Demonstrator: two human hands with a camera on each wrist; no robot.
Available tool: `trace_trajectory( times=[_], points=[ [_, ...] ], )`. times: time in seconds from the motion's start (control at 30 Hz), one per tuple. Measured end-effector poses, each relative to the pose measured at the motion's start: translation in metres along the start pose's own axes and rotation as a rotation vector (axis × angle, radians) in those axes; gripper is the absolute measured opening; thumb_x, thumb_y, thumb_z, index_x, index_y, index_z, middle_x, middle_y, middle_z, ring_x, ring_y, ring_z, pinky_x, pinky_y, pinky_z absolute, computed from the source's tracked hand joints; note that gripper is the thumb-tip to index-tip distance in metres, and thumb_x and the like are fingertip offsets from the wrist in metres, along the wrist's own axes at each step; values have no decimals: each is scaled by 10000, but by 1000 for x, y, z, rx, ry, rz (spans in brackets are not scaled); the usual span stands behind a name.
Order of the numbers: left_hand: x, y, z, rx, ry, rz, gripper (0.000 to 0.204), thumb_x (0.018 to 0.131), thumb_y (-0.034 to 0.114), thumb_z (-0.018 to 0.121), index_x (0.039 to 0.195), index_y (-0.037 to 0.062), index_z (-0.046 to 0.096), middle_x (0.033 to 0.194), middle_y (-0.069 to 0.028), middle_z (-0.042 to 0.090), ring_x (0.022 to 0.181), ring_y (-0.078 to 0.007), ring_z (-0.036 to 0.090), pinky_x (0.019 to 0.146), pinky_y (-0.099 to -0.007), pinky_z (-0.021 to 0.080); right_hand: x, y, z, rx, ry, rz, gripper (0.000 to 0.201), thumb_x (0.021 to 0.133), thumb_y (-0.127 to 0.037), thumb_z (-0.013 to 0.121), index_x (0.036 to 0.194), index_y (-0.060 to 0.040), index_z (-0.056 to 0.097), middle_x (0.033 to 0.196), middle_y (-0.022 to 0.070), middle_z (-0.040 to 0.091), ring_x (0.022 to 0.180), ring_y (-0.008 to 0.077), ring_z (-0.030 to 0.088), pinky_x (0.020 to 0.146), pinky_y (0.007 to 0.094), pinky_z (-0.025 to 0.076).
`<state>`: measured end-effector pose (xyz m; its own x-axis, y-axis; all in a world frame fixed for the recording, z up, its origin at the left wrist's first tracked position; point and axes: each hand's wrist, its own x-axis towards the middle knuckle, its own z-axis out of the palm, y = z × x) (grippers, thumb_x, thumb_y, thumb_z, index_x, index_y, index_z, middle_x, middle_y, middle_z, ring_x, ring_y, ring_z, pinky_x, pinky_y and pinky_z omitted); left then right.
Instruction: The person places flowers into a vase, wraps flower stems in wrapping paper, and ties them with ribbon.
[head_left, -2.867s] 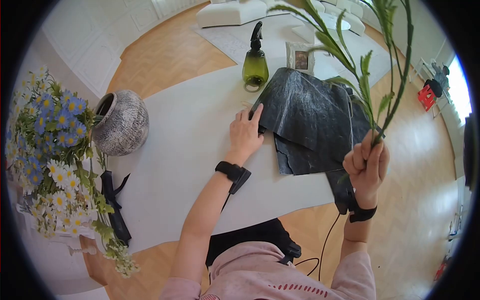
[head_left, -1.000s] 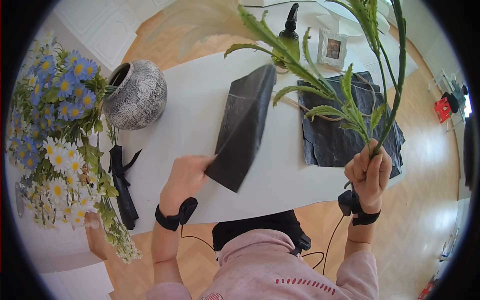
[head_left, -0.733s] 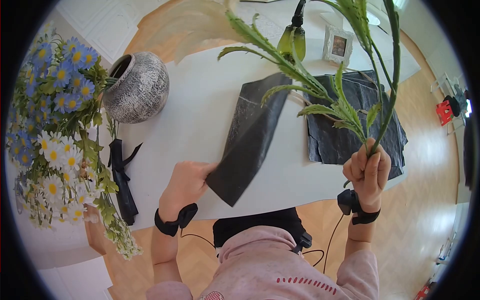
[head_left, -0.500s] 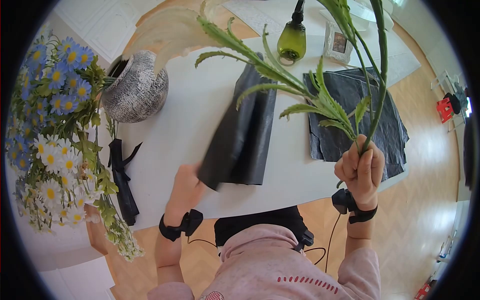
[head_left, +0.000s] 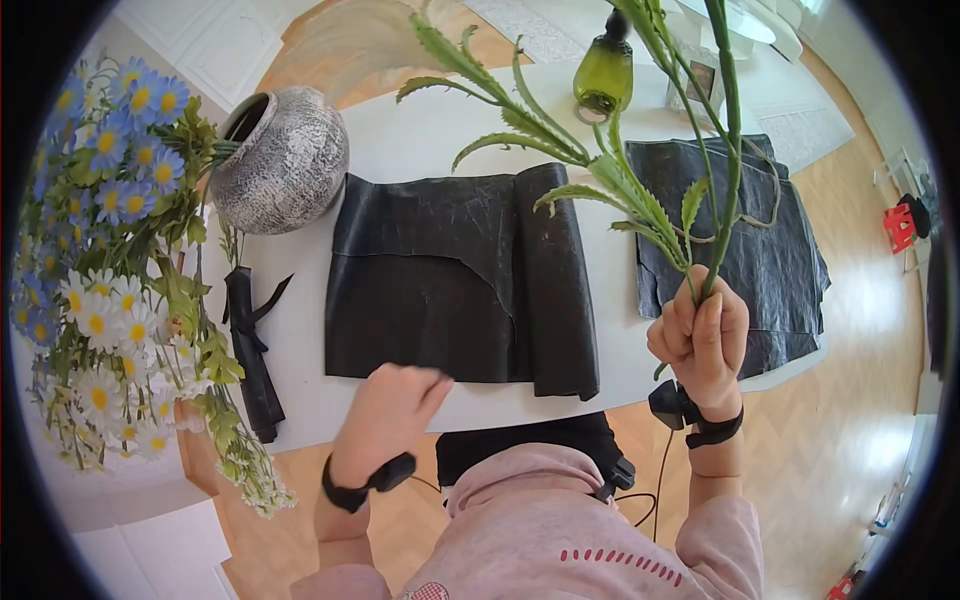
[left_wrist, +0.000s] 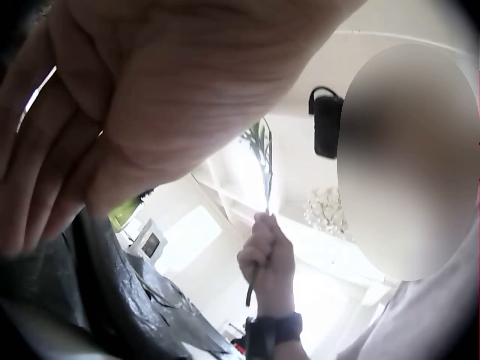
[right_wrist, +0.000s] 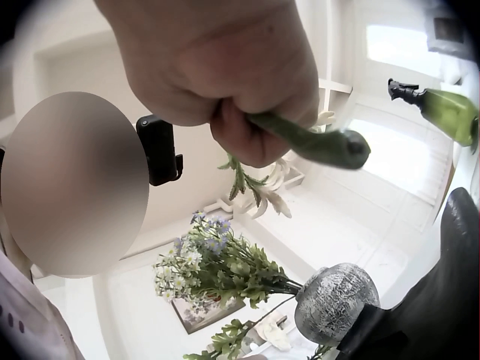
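Observation:
My right hand [head_left: 705, 335] grips a leafy green flower stem [head_left: 728, 180] upright over the table; its thick cut end shows below the fist in the right wrist view. White petals [right_wrist: 274, 196] hang from it there. A dark, creased sheet of wrapping paper [head_left: 430, 310] lies spread in front of me, its right side [head_left: 562, 290] curled over in a roll. My left hand [head_left: 390, 415] is at its front edge, blurred, with nothing visible in its grasp. In the left wrist view the fingers [left_wrist: 45, 180] extend loosely over the dark paper.
More dark sheets [head_left: 735, 270] with a cord lie to the right. A speckled vase [head_left: 285, 165] with blue and white daisies [head_left: 120, 310] tips over at left, near a black ribbon-tied roll [head_left: 255, 360]. A green spray bottle [head_left: 604, 78] and picture frame [head_left: 695, 90] stand behind.
My left hand has taken a dark sheet from the right pile to the middle, laid it spread and let it go. The stem in my right hand has shifted slightly left.

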<state>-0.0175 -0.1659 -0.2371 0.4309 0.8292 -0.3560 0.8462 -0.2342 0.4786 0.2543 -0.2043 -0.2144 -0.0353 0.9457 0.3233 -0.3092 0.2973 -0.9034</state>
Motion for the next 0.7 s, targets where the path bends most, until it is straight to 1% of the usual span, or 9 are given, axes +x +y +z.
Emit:
trace_trajectory(
  times=[0.1, 0.17, 0.27, 0.3, 0.37, 0.5, 0.6, 0.67, 0.7],
  points=[
    [43, 6, 19, 141, 435, 436, 142, 696, -10, 480, 797, -21, 580, 894, -120, 566, 870, -280, 524, 740, -340, 439, 0, 0, 3, -1, 9, 8, 324, 905, -282, 338, 702, -30, 336, 525, -44, 260, 407, 25, 190, 377, 194, 172],
    [78, 13, 24, -7, 306, 561, 143, 667, -47, 466, 771, -16, 558, 926, -135, 542, 932, -273, 488, 772, -338, 420, -1, 1, 1, -3, 23, 14, 327, 905, -286, 337, 699, -32, 334, 524, -44, 261, 404, 25, 188, 377, 195, 171],
    [113, 21, 30, 83, 202, 607, 145, 664, -37, 479, 790, -11, 546, 880, -146, 514, 885, -295, 487, 768, -357, 421, -5, 3, -3, 8, -20, 41, 338, 901, -302, 343, 693, -36, 328, 525, -42, 262, 402, 26, 190, 379, 193, 169],
    [120, 24, 33, 80, 202, 604, 145, 664, -37, 479, 790, -11, 546, 880, -146, 514, 885, -295, 487, 768, -357, 421, -7, 3, -4, 8, -22, 44, 338, 901, -302, 343, 693, -36, 328, 525, -42, 262, 402, 26, 190, 379, 193, 169],
    [130, 30, 37, 311, 160, 583, 159, 677, 41, 541, 833, 12, 559, 869, -139, 471, 862, -289, 479, 749, -352, 425, -8, 2, -6, 7, 12, 37, 340, 899, -305, 348, 692, -36, 329, 530, -38, 268, 406, 27, 190, 379, 192, 175],
    [133, 37, 35, 277, 168, 613, 272, 684, 163, 607, 918, 35, 553, 882, -124, 445, 869, -266, 478, 704, -351, 420, -8, 0, -10, -10, 39, 39, 339, 896, -308, 357, 696, -36, 328, 535, -33, 275, 409, 29, 191, 379, 190, 182],
    [135, 56, 33, 467, 133, 490, 403, 685, 268, 636, 1002, 44, 527, 881, -112, 476, 884, -242, 493, 680, -338, 408, -8, 1, -13, 8, 43, 36, 335, 896, -306, 360, 702, -34, 329, 540, -30, 280, 410, 30, 193, 379, 188, 188],
    [135, 78, 24, 586, -188, 252, 369, 674, 204, 620, 992, 45, 523, 870, -94, 506, 889, -219, 506, 692, -344, 396, -8, 1, -14, 14, 68, 30, 333, 896, -307, 360, 708, -34, 329, 537, -31, 278, 409, 31, 188, 378, 188, 188],
    [138, 80, 31, 582, -187, 254, 369, 674, 204, 620, 992, 45, 523, 870, -94, 506, 889, -219, 506, 692, -344, 396, -9, 1, -16, 10, 67, 32, 333, 896, -307, 360, 708, -34, 329, 537, -31, 278, 409, 31, 188, 378, 188, 188]
  ],
)
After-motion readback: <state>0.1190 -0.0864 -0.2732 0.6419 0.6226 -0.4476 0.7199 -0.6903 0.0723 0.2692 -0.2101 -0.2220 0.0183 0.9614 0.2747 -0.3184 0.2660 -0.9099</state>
